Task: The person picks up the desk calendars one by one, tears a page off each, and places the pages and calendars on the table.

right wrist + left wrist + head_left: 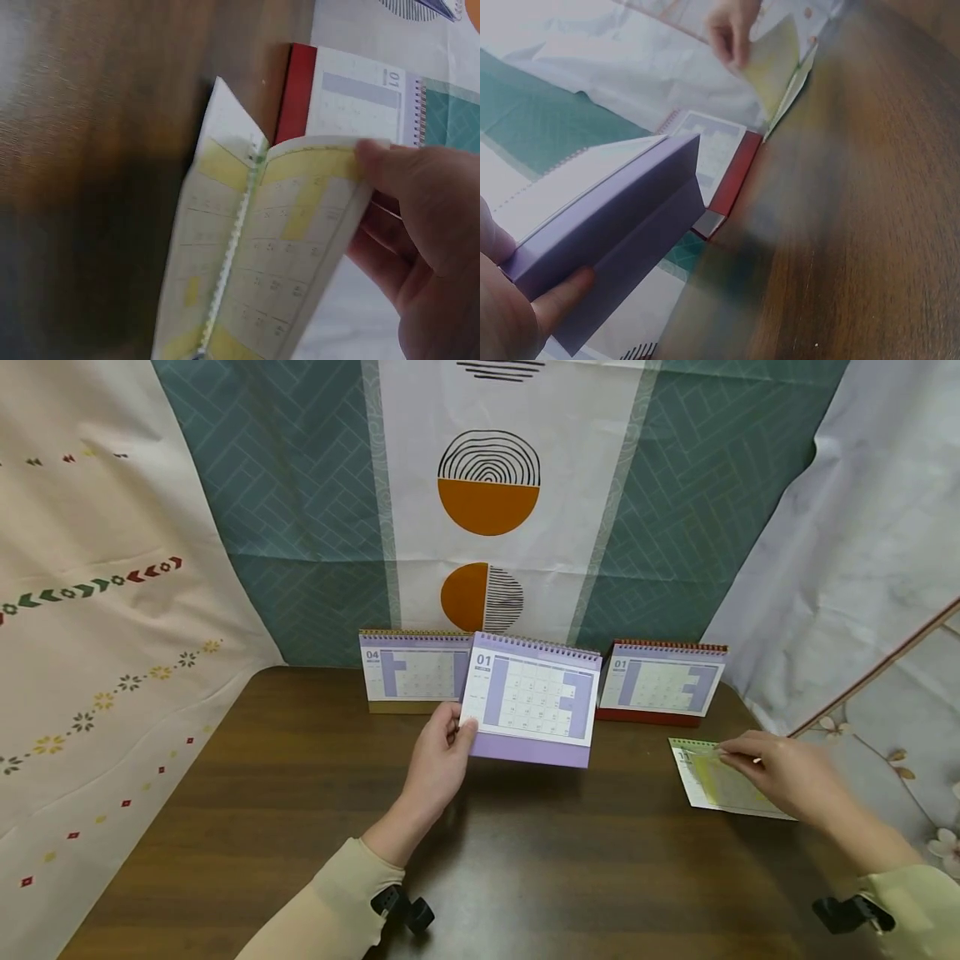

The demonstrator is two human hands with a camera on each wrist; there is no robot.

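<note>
My left hand [437,753] grips the lower left corner of a purple desk calendar [528,702], thumb in front. The calendar is tilted over the table, its page marked 01 facing me. In the left wrist view, fingers [564,298] curl under the purple base. Over at the right, my right hand [791,777] pinches a page of a green-and-yellow spiral calendar [696,770]. The right wrist view shows that page [296,240] lifted and bent up from the binding, with the thumb at its edge. The rest of this calendar lies low on the table.
Behind the purple calendar, a desk calendar with a yellow base [408,685] stands partly hidden. A red-based one [660,681] stands between it and the right hand. All are on the brown wooden table [300,793]. Patterned cloths [300,485] hang at the back and sides.
</note>
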